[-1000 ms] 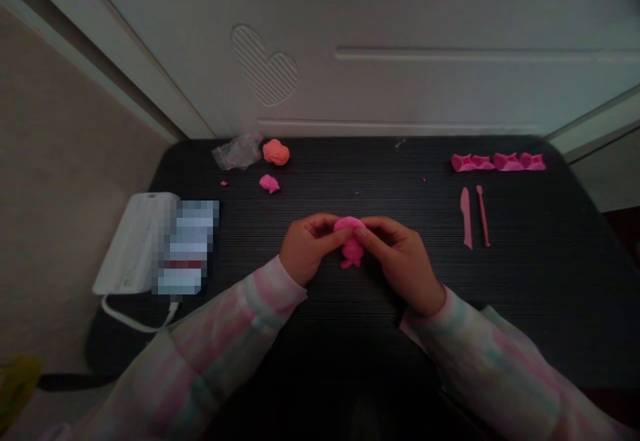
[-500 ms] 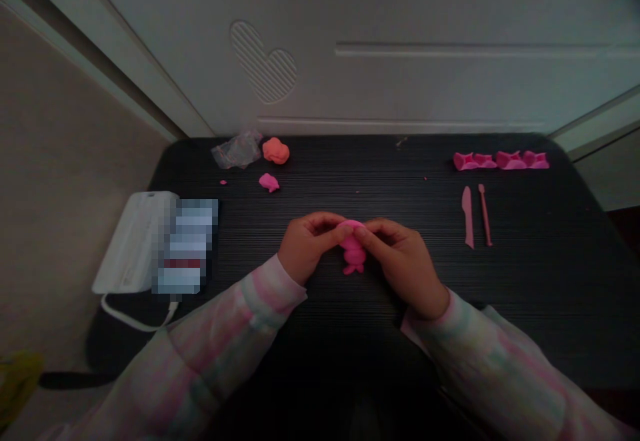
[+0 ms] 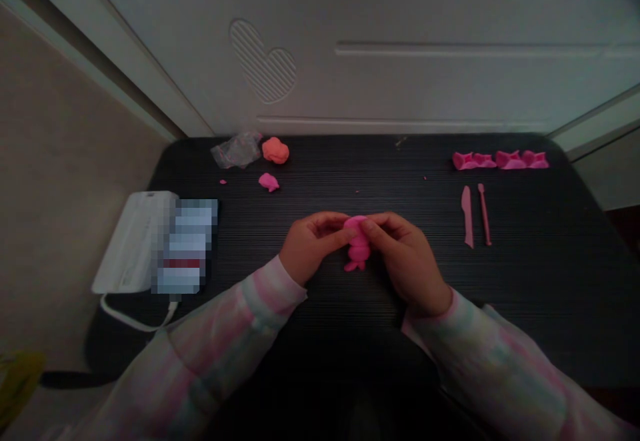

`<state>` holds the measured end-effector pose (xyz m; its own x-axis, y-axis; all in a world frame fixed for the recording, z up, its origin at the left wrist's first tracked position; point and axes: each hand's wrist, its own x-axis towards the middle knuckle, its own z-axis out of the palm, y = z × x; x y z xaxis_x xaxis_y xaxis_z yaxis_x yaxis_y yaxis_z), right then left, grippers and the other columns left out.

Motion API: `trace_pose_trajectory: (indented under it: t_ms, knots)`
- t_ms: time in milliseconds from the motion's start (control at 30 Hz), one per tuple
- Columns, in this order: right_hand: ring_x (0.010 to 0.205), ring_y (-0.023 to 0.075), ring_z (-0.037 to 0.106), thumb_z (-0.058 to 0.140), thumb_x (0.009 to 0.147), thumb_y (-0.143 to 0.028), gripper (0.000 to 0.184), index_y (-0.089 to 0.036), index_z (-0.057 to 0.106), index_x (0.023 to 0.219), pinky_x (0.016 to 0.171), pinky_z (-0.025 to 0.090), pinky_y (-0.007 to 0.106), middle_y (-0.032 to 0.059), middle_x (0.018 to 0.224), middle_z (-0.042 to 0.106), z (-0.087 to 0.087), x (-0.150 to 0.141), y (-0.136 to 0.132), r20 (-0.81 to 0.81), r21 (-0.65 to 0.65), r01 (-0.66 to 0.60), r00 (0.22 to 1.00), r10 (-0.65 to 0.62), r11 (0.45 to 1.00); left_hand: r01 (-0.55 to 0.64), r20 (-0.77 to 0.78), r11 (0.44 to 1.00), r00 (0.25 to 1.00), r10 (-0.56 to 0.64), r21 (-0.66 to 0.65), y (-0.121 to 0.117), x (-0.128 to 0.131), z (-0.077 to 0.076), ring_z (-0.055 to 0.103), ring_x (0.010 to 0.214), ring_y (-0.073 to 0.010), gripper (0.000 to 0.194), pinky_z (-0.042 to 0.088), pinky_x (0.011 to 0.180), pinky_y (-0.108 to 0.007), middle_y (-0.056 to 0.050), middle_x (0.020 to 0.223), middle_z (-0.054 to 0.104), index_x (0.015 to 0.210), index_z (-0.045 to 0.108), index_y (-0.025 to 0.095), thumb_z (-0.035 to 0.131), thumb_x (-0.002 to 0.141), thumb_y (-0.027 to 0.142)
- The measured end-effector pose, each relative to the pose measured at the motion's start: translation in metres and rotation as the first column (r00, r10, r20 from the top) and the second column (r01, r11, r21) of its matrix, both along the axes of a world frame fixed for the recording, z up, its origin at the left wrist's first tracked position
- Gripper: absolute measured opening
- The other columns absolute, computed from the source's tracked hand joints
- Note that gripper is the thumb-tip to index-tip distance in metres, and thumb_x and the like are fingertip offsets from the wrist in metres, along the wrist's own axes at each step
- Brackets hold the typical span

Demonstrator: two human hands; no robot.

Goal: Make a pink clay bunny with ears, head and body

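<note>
A small bright pink clay figure (image 3: 359,253) is held between my two hands over the middle of the dark table. It has a rounded top, a round lower body and two little lobes at the bottom end. My left hand (image 3: 316,244) pinches its upper part from the left, thumb on the near face. From the right, my right hand (image 3: 407,254) grips the same part, its thumb pressed close to the other thumb. The fingers behind the figure are partly hidden.
Toward the back left lie a clear plastic wrapper (image 3: 237,150), an orange clay lump (image 3: 275,150) and a pink clay piece (image 3: 269,182). A white power bank (image 3: 133,241) is cabled to a phone (image 3: 187,246). At right are pink moulds (image 3: 510,160), a pink plastic knife (image 3: 467,216) and a thin stick tool (image 3: 485,214).
The pink clay figure has shifted slightly to the right and up, and its top shows more between the thumbs. Both hands keep hold of it.
</note>
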<state>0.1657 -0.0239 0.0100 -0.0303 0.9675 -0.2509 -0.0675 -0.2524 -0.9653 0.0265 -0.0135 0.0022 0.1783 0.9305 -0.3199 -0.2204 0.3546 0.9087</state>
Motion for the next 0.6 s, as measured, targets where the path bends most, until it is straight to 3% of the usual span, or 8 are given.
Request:
trace_pose_trajectory:
  t_ms: [133,267,600]
  knots:
    - [0.059,0.0072,0.054,0.062,0.07,-0.032,0.011,-0.021,0.063,0.072,0.059,0.045,0.021,-0.0041,0.066,0.062,-0.0052,-0.0003,-0.0012,-0.081,0.007,0.023,0.996,-0.023,1.0,0.127,-0.101,0.992,0.987,-0.124,0.021,-0.0007,-0.0006,0.0037,0.06,0.065,-0.0099,0.02,0.047,0.066,-0.022,0.002,0.069,0.067,0.075,0.065,0.015,0.07,0.058,0.024]
    - [0.064,0.0092,0.056,0.061,0.071,-0.034,0.015,-0.023,0.063,0.081,0.063,0.046,0.024,-0.0025,0.075,0.064,-0.0058,-0.0015,-0.002,-0.12,0.004,0.012,0.993,-0.011,1.0,0.145,-0.178,0.989,0.975,-0.136,0.036,-0.0017,-0.0013,0.0053,0.058,0.059,-0.0092,0.012,0.046,0.06,-0.022,0.003,0.064,0.065,0.07,0.064,0.015,0.066,0.063,0.025]
    - [0.073,0.0119,0.055,0.059,0.073,-0.033,0.014,-0.021,0.064,0.068,0.072,0.042,0.027,-0.0014,0.073,0.059,-0.0015,0.0023,-0.0011,0.085,0.119,-0.054,0.995,0.044,0.991,0.198,-0.218,0.977,0.96,-0.177,0.08,-0.0025,-0.0029,0.0017,0.057,0.055,-0.0085,0.013,0.044,0.055,-0.02,0.003,0.06,0.063,0.069,0.062,0.015,0.066,0.062,0.026]
